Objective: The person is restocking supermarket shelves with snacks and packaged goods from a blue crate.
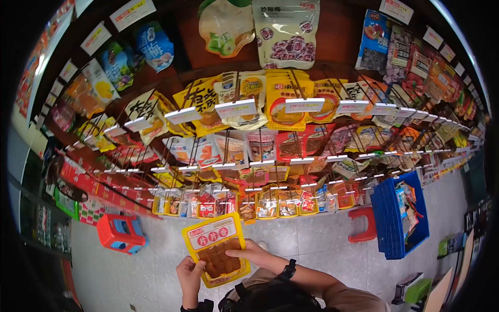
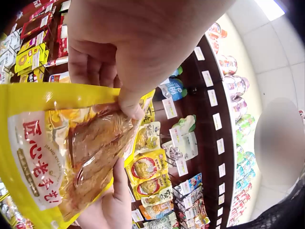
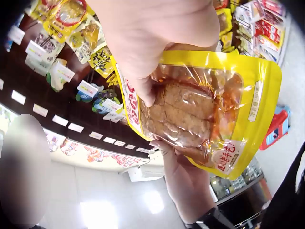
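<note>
A yellow-edged snack packet (image 1: 215, 226) with a clear window is held between both hands in front of the body, above the floor. Brown slabs in reddish oil show through its window in the right wrist view. My left hand (image 1: 189, 274) pinches the packet's left edge, thumb on the front face. From the other side my right hand (image 1: 253, 254) grips it, its thumb lying over the window. In the left wrist view, the left thumb presses on the packet (image 2: 90, 157) near its edge, and the right hand (image 2: 112, 207) shows below it.
Shelves of hanging snack bags (image 1: 288, 99) with white price tags (image 1: 305, 105) fill the space ahead. A red and blue stool (image 1: 122, 233) stands on the left of the tiled floor (image 1: 327, 265). A blue crate (image 1: 390, 223) holding packets stands at the right, beside a red stool (image 1: 362, 225).
</note>
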